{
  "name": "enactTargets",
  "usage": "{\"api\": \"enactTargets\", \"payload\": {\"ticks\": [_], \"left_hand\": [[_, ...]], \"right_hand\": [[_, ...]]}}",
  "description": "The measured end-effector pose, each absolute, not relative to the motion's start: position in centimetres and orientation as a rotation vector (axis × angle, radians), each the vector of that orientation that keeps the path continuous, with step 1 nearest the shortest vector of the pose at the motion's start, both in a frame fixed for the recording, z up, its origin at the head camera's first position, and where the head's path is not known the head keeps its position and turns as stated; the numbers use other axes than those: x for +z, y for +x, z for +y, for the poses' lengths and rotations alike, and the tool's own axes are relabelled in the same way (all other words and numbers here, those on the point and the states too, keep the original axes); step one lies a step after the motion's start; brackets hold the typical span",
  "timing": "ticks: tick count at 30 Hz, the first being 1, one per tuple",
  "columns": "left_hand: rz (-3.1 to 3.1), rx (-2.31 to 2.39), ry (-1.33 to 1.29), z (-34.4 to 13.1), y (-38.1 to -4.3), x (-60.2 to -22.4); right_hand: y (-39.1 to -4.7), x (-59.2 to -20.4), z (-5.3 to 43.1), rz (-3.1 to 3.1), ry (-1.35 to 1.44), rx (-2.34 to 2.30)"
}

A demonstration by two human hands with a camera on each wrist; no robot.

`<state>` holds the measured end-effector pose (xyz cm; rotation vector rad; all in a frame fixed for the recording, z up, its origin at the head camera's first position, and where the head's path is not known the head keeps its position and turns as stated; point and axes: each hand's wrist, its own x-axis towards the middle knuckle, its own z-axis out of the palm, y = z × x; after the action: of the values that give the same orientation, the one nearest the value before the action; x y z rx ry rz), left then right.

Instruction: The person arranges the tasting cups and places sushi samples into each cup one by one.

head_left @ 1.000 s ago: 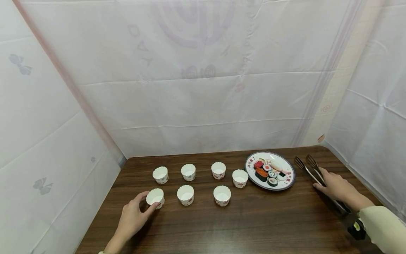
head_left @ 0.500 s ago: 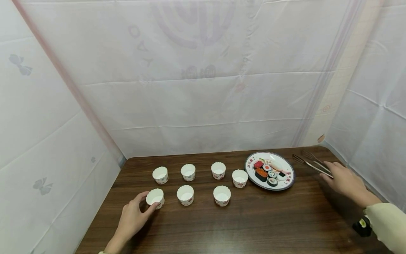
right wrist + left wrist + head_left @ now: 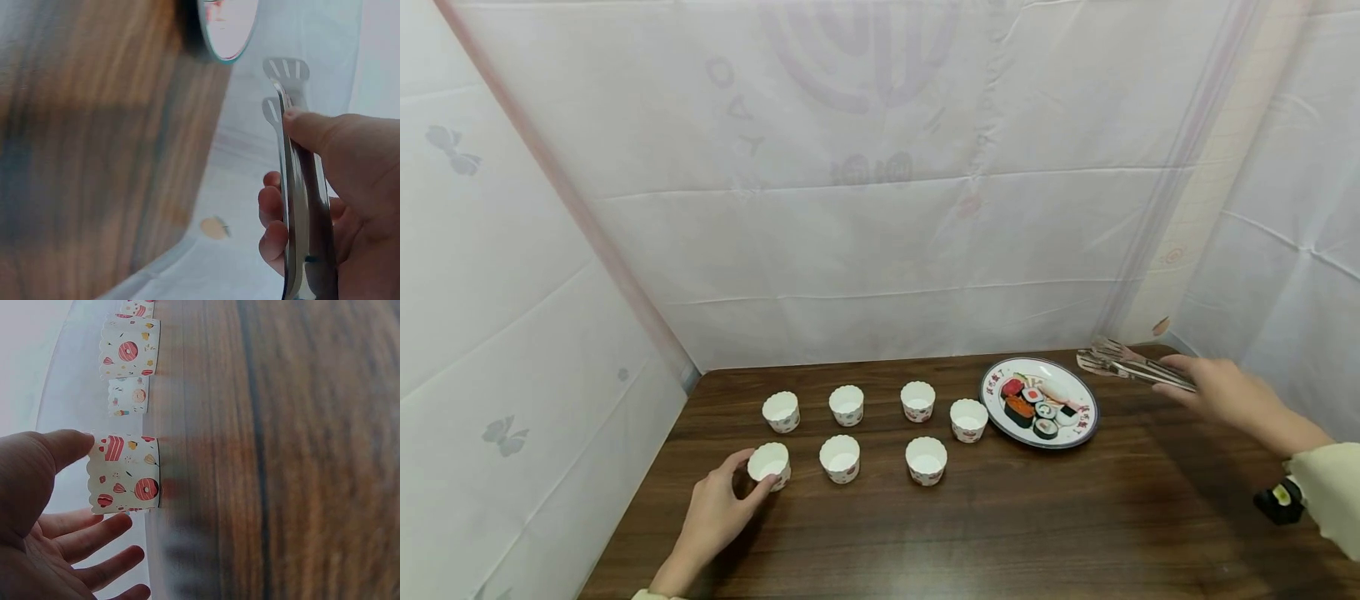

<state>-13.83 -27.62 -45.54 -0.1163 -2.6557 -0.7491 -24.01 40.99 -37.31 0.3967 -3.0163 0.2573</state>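
My left hand holds a white paper baking cup at the front left, thumb on one side and fingers on the other. In the left wrist view the thumb tip meets the scalloped rim of this cup, printed with cakes and doughnuts. My right hand grips metal serving tongs with slotted ends. They are raised near the table's back right, their ends pointing left beyond the plate. The thumb lies along one arm of the tongs and the fingers wrap the other side.
Several more baking cups, such as the near middle one, stand in two loose rows. A round plate with sushi pieces on it sits right of them, close to one cup. White cloth hangs behind the brown table.
My right hand has lifted the tongs off the table and turned them so their ends point left, near the plate. The left hand and its cup have stayed put.
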Motion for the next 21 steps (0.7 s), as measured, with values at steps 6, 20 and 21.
{"api": "enactTargets", "payload": {"ticks": [6,20,21], "left_hand": [[-2.654,-0.746,-0.112,-27.6,-13.8,-45.5],[-2.639,-0.755,-0.143,-27.5,-13.7,-45.4],[-2.640,-0.754,-0.142,-27.5,-13.7,-45.4]], "right_hand": [[-24.4,-36.0,39.5,-3.016,0.493,0.210],[-25.1,-35.6,37.4,-3.113,0.571,0.176],[-25.1,-35.7,37.4,-3.113,0.571,0.173]]}}
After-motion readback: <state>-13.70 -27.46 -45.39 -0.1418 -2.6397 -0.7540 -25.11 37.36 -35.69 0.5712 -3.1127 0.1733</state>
